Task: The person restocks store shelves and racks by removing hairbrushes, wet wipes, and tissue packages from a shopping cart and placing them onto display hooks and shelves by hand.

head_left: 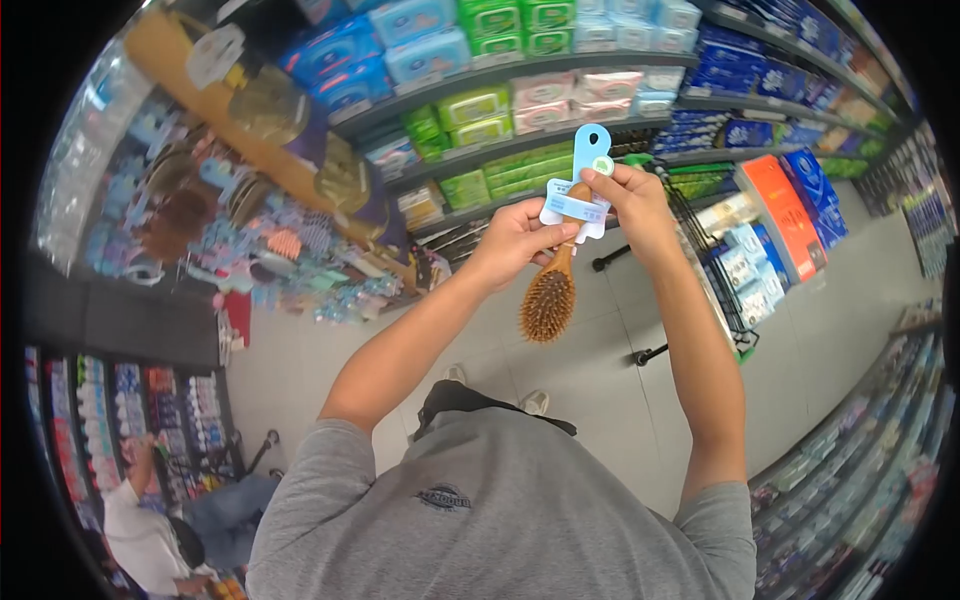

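A wooden paddle hairbrush (pixel 548 303) hangs bristle end down between my two hands, in front of my body. Around its handle sits a light blue and white card tag (pixel 589 141) with a hang hole at the top and a round green and white sticker. My left hand (pixel 520 240) pinches the handle and the tag's lower left part between thumb and fingers. With its thumb on the tag near the sticker, my right hand (pixel 630 200) grips the upper right side. Part of the handle is hidden by the tag and fingers.
Shelves of packaged wipes (pixel 480 105) stand ahead. Hanging hair goods (pixel 300 240) fill a rack at left. A black wire cart (pixel 715 270) with packs and an orange box (pixel 783 215) is at right. Another person (pixel 150 540) is at lower left, near more shelves.
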`<control>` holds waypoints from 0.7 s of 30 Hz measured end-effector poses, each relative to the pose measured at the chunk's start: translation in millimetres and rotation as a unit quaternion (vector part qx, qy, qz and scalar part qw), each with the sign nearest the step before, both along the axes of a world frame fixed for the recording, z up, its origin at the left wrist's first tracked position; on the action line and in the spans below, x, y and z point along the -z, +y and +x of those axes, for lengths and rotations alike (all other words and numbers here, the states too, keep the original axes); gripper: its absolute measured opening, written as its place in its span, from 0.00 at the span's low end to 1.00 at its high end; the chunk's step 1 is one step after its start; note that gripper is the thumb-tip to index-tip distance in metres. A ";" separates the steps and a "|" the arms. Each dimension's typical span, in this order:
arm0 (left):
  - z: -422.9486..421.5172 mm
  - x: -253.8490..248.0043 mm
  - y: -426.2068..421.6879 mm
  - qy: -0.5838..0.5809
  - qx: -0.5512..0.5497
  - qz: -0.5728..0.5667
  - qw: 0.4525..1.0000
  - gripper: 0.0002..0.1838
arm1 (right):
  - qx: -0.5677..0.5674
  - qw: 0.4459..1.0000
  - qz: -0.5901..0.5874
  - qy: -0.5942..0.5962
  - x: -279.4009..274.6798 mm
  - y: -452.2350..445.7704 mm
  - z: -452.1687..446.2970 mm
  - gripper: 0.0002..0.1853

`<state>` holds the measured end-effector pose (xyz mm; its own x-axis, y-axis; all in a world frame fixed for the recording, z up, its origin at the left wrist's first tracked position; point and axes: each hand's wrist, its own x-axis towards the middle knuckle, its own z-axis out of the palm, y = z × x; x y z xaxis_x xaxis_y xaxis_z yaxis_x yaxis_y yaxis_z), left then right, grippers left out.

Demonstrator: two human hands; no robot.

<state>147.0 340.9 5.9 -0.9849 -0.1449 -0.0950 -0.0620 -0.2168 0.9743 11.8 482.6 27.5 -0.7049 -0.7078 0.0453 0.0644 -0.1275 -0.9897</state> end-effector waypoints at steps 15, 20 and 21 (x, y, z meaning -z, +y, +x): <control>147.7 10.9 -142.3 0.046 -0.189 -0.058 0.979 0.15 | -0.167 0.971 0.000 0.172 -29.2 -196.9 122.7 0.11; 209.1 -14.4 -189.5 0.069 -0.254 -0.081 0.961 0.14 | -0.207 0.953 -0.040 0.218 -53.6 -259.1 178.7 0.12; 222.4 -21.6 -197.9 0.065 -0.265 -0.079 0.959 0.14 | -0.213 0.950 -0.043 0.224 -58.4 -272.1 190.0 0.12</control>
